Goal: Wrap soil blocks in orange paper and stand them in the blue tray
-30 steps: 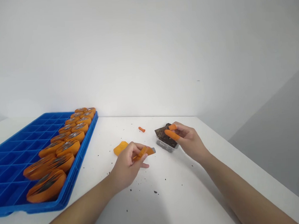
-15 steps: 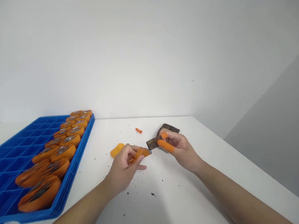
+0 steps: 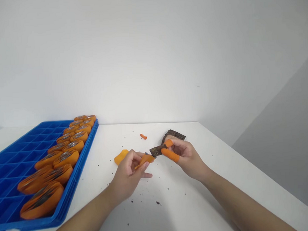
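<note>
My left hand (image 3: 128, 172) pinches a small orange packet (image 3: 146, 159) whose greyish inner end faces right. Across from it, my right hand (image 3: 185, 155) grips a thin, dark brown flaky strip (image 3: 156, 150) between thumb and forefinger, both covered by orange finger cots (image 3: 171, 155). The strip's left tip is close to the packet's end; whether they touch I cannot tell. Behind my right hand lies a stack of similar dark strips (image 3: 176, 134), partly hidden by it. A yellow-orange piece (image 3: 120, 157) rests on the table just beyond my left hand.
At the left stands a blue compartment tray (image 3: 18, 150), with filled orange packets (image 3: 65, 158) along its right side. A loose orange finger cot (image 3: 143, 136) lies near the middle of the white table (image 3: 200, 202). Dark crumbs are scattered there. A wall rises behind.
The dark strip has tilted and moved slightly left, nearer the packet. The orange packet has turned in my left hand, and its end looks wider. The view has shifted slightly.
</note>
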### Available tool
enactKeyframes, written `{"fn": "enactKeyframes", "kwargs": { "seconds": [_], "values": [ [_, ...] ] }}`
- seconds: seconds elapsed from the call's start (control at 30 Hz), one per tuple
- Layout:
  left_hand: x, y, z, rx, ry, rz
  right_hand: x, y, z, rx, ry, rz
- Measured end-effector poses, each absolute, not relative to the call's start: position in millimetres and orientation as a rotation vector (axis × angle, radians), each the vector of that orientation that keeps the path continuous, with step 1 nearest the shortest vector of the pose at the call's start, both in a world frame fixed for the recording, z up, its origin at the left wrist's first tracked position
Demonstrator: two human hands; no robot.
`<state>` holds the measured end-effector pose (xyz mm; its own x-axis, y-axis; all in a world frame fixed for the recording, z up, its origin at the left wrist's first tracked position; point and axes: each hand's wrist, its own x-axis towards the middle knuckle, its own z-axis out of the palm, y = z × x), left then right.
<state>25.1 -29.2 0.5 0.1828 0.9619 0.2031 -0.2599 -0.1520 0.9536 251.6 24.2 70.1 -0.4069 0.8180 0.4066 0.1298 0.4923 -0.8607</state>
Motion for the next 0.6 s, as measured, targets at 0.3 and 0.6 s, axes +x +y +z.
{"fn": "enactKeyframes", "kwargs": {
  "seconds": [0.3, 0.6],
  "values": [
    [27.9, -29.0, 0.5, 1.100, 0.772, 1.219, 249.6, 22.6, 69.3, -0.798, -1.892, 0.901],
    [32.0, -26.1, 0.4, 1.030, 0.833, 1.226, 245.5, 16.2, 69.0, -0.765, -1.928, 0.849]
  ]
}}
